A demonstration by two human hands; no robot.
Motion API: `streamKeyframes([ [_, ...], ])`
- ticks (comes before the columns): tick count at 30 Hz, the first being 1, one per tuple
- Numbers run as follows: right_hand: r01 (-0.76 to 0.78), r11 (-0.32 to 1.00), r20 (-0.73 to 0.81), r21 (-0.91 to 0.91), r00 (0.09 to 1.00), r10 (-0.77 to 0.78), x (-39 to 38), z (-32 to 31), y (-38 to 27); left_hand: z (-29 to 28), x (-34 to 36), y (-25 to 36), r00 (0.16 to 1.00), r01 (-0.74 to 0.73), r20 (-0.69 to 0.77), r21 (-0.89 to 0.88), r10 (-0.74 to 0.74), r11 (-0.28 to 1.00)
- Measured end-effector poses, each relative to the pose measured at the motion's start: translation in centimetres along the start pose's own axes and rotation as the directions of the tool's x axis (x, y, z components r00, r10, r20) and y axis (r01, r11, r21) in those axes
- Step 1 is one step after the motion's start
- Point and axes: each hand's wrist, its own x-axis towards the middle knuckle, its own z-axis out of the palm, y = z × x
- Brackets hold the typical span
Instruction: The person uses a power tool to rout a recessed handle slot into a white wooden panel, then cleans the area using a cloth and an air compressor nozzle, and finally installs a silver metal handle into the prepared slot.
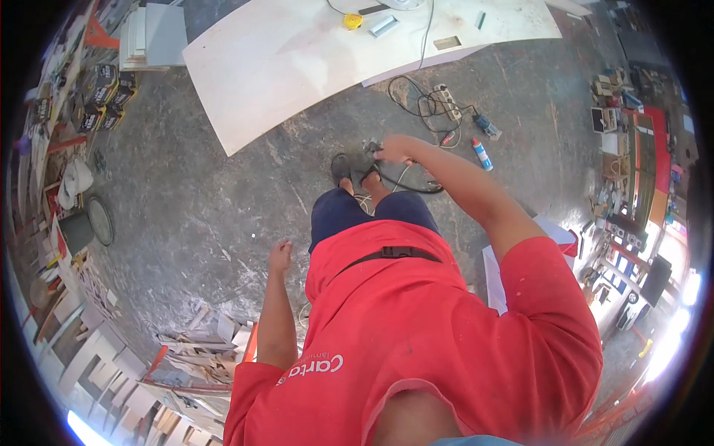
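Note:
My right hand (396, 149) is stretched forward over my feet, its fingers wrapped round a small dark tool (374, 148). Its exact kind is not clear against the dark floor and shoes. A black hose or cord (420, 189) runs close below that hand. At my left side hangs my left hand (280, 256), fingers curled in and nothing seen in them. In front of me lies a large pale board (297, 74) with a rectangular cutout (447, 43). A yellow tape measure (352, 21) rests on its far part.
On the floor ahead right are a power strip (447, 102), tangled black cable, a blue power tool (487, 126) and a white-and-blue tube with a red cap (483, 154). Wood offcuts (212, 334) pile up behind left. A round bin (100, 221) stands at left.

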Motion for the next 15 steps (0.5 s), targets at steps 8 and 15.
streamKeyframes([
  [8,0.066,0.995,-0.209,-0.08,0.974,-0.081,0.9,4.6,-1.3,-1.1,2.5,1.7,0.995,-0.05,0.091,0.095,0.041,0.994],
  [15,-0.305,0.945,0.159,-0.117,0.934,0.321,-0.6,2.9,4.2,-2.4,2.7,4.2,0.981,-0.184,0.071,0.044,0.181,0.982],
])
